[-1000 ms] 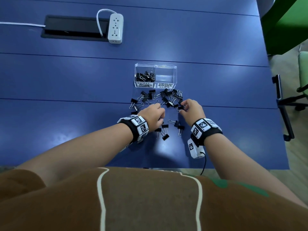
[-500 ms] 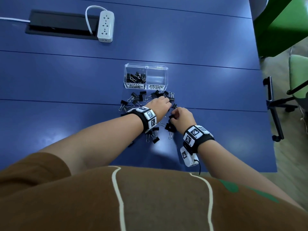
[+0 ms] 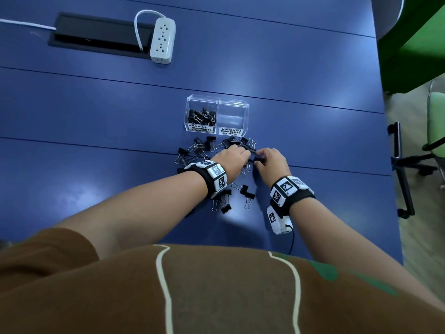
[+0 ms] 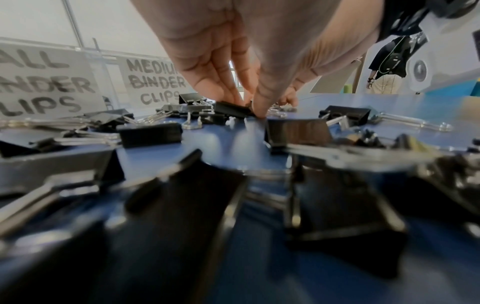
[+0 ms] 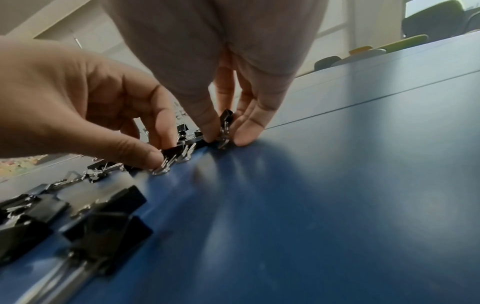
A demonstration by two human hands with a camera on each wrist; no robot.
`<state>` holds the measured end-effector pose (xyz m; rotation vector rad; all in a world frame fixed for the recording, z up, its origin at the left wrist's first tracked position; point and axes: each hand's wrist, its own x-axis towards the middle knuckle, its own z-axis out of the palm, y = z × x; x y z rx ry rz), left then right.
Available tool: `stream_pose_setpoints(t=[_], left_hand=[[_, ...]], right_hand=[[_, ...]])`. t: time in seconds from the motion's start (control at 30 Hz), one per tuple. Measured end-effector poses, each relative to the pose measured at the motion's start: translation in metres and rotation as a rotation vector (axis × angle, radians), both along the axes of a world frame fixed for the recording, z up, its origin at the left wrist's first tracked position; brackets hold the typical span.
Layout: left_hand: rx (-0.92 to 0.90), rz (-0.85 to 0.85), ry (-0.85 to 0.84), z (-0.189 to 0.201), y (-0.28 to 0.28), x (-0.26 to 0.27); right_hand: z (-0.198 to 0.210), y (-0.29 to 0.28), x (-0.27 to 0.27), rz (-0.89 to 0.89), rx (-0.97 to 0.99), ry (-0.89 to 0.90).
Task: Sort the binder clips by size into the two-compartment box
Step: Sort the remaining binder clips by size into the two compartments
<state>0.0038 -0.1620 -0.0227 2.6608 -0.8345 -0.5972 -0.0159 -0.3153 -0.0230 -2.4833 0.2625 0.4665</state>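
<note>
Binder clips (image 3: 204, 147) crowd the box (image 3: 245, 109) front; both hands' fingers (image 5: 207, 123) pinch clips.

The person wore a brown short-sleeved top (image 3: 216, 292) with cream curved lines and green patches at lower right. Each bare forearm carried a black wrist strap (image 3: 209, 182) set with white blocks printed with black square markers; a white camera unit (image 3: 279, 220) with a black cable hung under the right strap (image 3: 295, 196).

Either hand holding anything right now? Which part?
Both. Left hand pinches a binder clip by its black body. Right hand pinches another clip, grip on its sides, above the table.
</note>
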Motion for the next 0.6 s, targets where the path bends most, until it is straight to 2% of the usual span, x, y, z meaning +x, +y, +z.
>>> stream_pose_setpoints(t=[0.27,0.47,0.6], left_hand=[[-0.079,-0.034,0.069,0.000,-0.002,-0.005],[-0.039,-0.039,0.093,0.006,-0.002,-0.003],[0.028,-0.051,0.054,0.002,0.003,-0.006]], right_hand=[[-0.004,0.003,-0.004,-0.009,0.006,-0.015],[-0.002,-0.010,-0.003,-0.162,0.093,0.023],[0.012,-0.023,0.014,-0.230,0.099,-0.014]])
